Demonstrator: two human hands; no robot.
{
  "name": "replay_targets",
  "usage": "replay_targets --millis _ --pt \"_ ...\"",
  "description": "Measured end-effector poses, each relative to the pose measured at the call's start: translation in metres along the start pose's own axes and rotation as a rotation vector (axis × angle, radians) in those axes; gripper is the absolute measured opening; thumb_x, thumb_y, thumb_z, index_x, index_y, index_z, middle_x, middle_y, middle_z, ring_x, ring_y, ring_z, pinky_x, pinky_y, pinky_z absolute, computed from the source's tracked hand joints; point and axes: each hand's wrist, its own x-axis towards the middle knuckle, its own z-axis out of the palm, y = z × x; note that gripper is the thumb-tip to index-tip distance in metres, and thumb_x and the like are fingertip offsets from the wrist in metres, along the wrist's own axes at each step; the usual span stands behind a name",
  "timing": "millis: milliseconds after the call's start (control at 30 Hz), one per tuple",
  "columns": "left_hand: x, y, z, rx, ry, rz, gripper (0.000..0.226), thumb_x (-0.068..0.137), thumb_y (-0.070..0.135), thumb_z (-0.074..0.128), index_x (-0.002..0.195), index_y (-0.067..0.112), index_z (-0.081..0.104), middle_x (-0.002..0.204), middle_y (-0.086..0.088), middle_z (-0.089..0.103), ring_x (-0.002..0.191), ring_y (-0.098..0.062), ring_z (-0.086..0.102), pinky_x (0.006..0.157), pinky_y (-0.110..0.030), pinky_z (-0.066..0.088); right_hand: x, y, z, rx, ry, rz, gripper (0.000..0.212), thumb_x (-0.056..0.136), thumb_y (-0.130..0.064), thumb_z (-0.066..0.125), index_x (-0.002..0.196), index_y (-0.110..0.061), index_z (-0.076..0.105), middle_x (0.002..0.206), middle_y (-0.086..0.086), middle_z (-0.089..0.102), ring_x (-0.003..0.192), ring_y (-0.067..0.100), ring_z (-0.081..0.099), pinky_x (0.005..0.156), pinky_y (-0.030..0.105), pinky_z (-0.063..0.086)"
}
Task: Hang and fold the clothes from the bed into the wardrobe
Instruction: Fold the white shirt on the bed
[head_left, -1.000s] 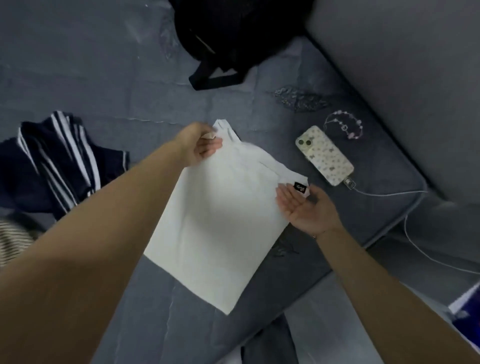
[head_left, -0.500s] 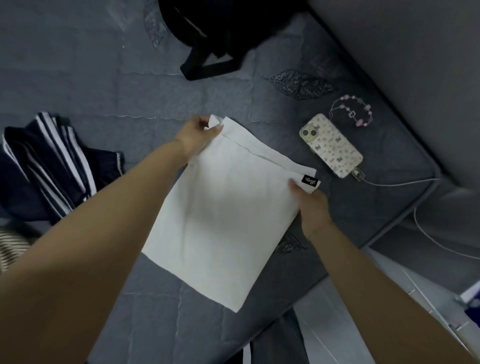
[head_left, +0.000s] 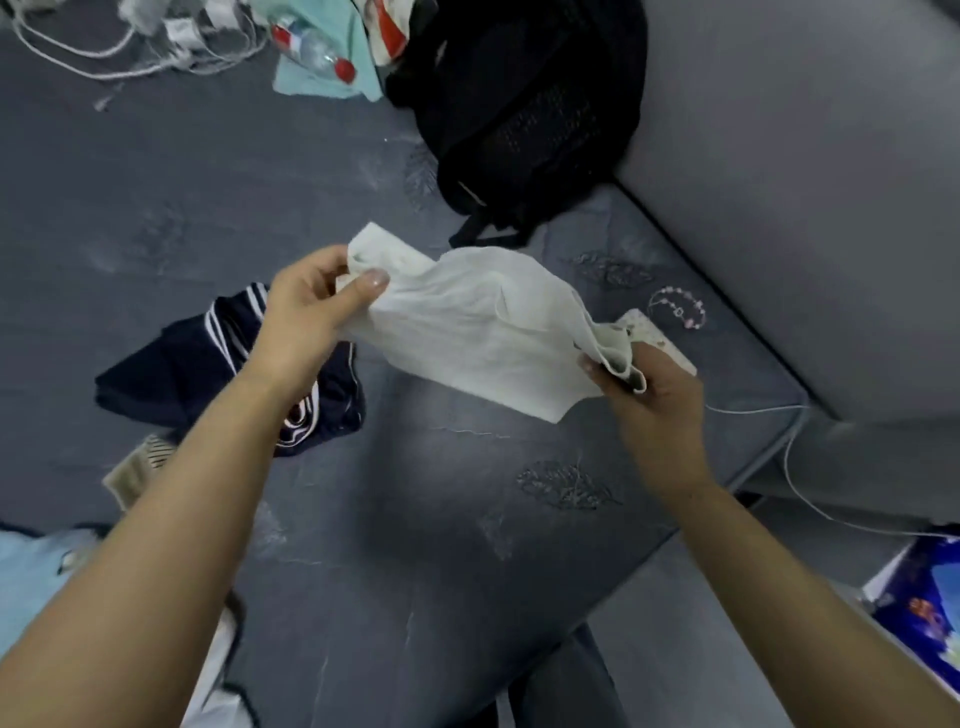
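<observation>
White garment (head_left: 467, 332) had come up off the bed (head_left: 415, 519) since half a second earlier, no longer flat but bunched and sagging in the air between both hands. Left hand (head_left: 306, 317) pinched one end, thumb on top; right hand (head_left: 649, 384) gripped the gathered other end. Navy striped garment (head_left: 218, 374) lay on the bed below the left wrist, black backpack (head_left: 519, 114) behind, phone (head_left: 654, 332) partly hidden by the right hand.

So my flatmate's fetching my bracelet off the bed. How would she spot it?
Start at the black mesh backpack by the grey wall. Nearer the bed's edge lies the pink and white beaded bracelet, beside the patterned phone. It's the only beaded loop there.
</observation>
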Motion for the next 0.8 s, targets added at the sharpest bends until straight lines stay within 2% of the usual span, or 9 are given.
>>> replay_targets --millis 133,233,333,400,467,567,633,700,800 --pt "-0.078 -0.017 -0.046 0.051 0.036 -0.044 0.019 0.09 -0.006 0.059 0.102 0.008 0.065 0.08 0.019 0.072 0.075 0.005 0.062 0.073 -0.011 0.05 -0.072 -0.01 0.0 -0.291 -0.133 -0.197 0.016 0.082 0.002 0.068 0.096 -0.003 0.073 0.093 0.002 0.068 0.085 0.003 0.06 0.079 0.009 0.044" --pt "-0.143 -0.06 -0.08 0.099 0.029 -0.141 0.024 0.086 -0.011 0.06 0.101 0.007 0.066 0.081 0.017 0.073 0.076 0.006 0.064 0.074 -0.01 0.05 -0.144 0.005 0.015 -0.435 -0.399 -0.283 0.029 0.078 -0.006 0.07 0.105 -0.014 0.073 0.098 -0.006 0.063 0.086 0.005 0.058 0.074 0.01 0.044" --pt "-0.203 -0.12 -0.109 0.168 0.056 -0.303 0.024 0.081 -0.018 0.062 0.101 -0.005 0.065 0.081 0.004 0.07 0.072 0.006 0.063 0.073 -0.009 0.05 -0.215 0.037 0.055 -0.5 -0.688 -0.198 0.048 0.072 -0.008 0.076 0.118 -0.022 0.068 0.101 -0.012 0.053 0.086 0.004 0.056 0.07 0.013 0.047" --pt "-0.245 -0.162 -0.124 0.254 0.112 -0.406 0.021 0.081 -0.019 0.063 0.094 -0.003 0.065 0.081 -0.003 0.067 0.071 0.005 0.063 0.071 -0.009 0.048 -0.257 0.064 0.091 -0.568 -0.881 -0.111 0.046 0.077 -0.008 0.072 0.121 -0.021 0.065 0.108 -0.009 0.054 0.094 0.01 0.058 0.076 0.02 0.051" --pt "-0.285 -0.203 -0.131 0.349 0.189 -0.526 0.017 0.085 -0.015 0.062 0.089 0.001 0.068 0.09 -0.01 0.068 0.085 -0.009 0.063 0.076 -0.016 0.045 -0.29 0.092 0.121 -0.62 -1.096 0.026 0.035 0.091 -0.013 0.058 0.125 -0.015 0.06 0.119 0.0 0.055 0.109 0.018 0.055 0.089 0.028 0.049" --pt "-0.334 -0.246 -0.127 0.365 0.326 -0.691 0.018 0.09 -0.01 0.057 0.094 0.0 0.072 0.106 -0.014 0.068 0.097 -0.024 0.059 0.081 -0.02 0.044 -0.316 0.115 0.143 -0.67 -1.427 0.191 0.036 0.095 -0.013 0.051 0.131 -0.01 0.056 0.132 0.008 0.053 0.122 0.025 0.049 0.099 0.034 0.043" --pt "-0.35 -0.257 -0.115 0.264 0.408 -0.759 0.018 0.091 -0.007 0.056 0.095 0.004 0.07 0.106 -0.013 0.068 0.098 -0.026 0.06 0.085 -0.028 0.046 -0.314 0.119 0.147 -0.665 -1.429 0.208 0.034 0.095 -0.01 0.05 0.129 -0.008 0.058 0.132 0.008 0.054 0.123 0.025 0.05 0.101 0.033 0.042" --pt "-0.361 -0.26 -0.097 0.159 0.476 -0.823 0.018 0.091 -0.005 0.057 0.094 0.009 0.067 0.103 -0.009 0.066 0.096 -0.023 0.059 0.083 -0.027 0.046 -0.301 0.116 0.144 -0.648 -1.354 0.21 0.035 0.096 -0.009 0.051 0.131 -0.008 0.057 0.134 0.006 0.054 0.124 0.021 0.049 0.105 0.029 0.038" --pt "-0.372 -0.262 -0.059 0.069 0.51 -0.91 0.011 0.092 0.0 0.06 0.096 0.008 0.065 0.1 -0.005 0.065 0.095 -0.018 0.057 0.092 -0.029 0.045 -0.26 0.112 0.133 -0.624 -1.302 0.144 0.03 0.096 -0.005 0.053 0.125 -0.006 0.061 0.128 0.007 0.058 0.119 0.02 0.053 0.105 0.027 0.039"
